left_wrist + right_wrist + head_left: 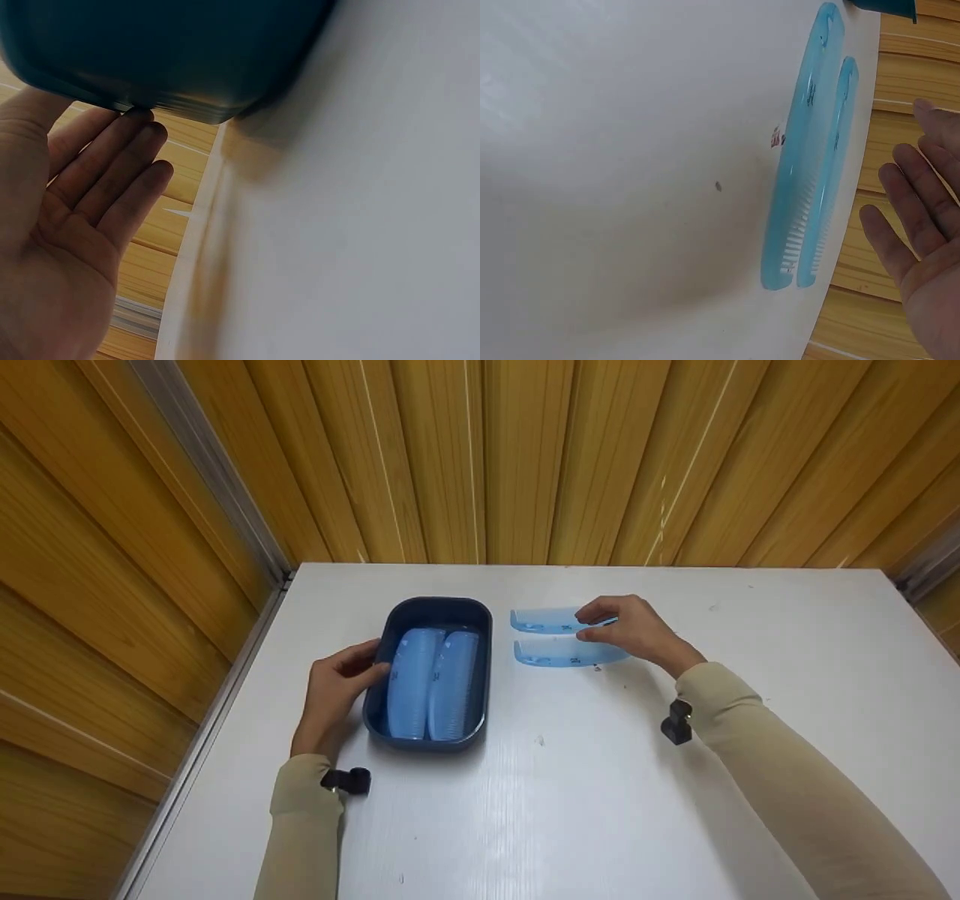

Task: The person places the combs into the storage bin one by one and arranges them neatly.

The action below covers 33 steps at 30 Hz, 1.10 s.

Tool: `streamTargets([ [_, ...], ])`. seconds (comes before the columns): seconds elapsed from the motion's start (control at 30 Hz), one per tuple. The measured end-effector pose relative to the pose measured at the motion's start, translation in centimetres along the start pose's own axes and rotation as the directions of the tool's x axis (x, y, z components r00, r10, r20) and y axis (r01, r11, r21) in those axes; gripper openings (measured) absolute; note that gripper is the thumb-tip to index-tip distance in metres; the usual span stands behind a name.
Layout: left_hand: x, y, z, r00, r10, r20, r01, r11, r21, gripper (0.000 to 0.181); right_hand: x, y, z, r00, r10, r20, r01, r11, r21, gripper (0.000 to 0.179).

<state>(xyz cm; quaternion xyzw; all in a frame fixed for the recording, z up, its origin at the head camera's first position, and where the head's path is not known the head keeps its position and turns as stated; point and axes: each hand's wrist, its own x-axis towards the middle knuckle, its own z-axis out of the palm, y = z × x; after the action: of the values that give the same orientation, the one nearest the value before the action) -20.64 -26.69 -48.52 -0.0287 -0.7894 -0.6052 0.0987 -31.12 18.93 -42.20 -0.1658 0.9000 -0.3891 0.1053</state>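
Note:
My left hand (334, 690) holds the left side of a dark blue rectangular container (439, 745), thumb over the rim and fingers along the outer wall (150, 67). Inside lie light blue combs side by side, a left comb (411, 690) and a right comb (453, 690). To the container's right, a far comb (541, 620) and a near comb (551, 655) lie roughly parallel on the table. My right hand (634, 626) hovers over their right ends, thumb and fingers apart, holding nothing. In the right wrist view its fingers (915, 195) are spread and loosely bent, beside both combs.
The white table (570, 795) ends at a wood-patterned panel wall (525, 465) behind and another on the left. A metal rail (206, 712) runs along the left edge. Black clips are fixed to both sleeves.

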Motion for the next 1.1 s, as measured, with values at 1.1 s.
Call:
streamTargets([
  [1.1,0.2,0.1,0.0,0.999,-0.034,0.0,0.034,0.999,-0.019,0.044,-0.3,3.6,-0.1,0.998,0.03,0.06,-0.019,0.982,-0.189,0.044],
])
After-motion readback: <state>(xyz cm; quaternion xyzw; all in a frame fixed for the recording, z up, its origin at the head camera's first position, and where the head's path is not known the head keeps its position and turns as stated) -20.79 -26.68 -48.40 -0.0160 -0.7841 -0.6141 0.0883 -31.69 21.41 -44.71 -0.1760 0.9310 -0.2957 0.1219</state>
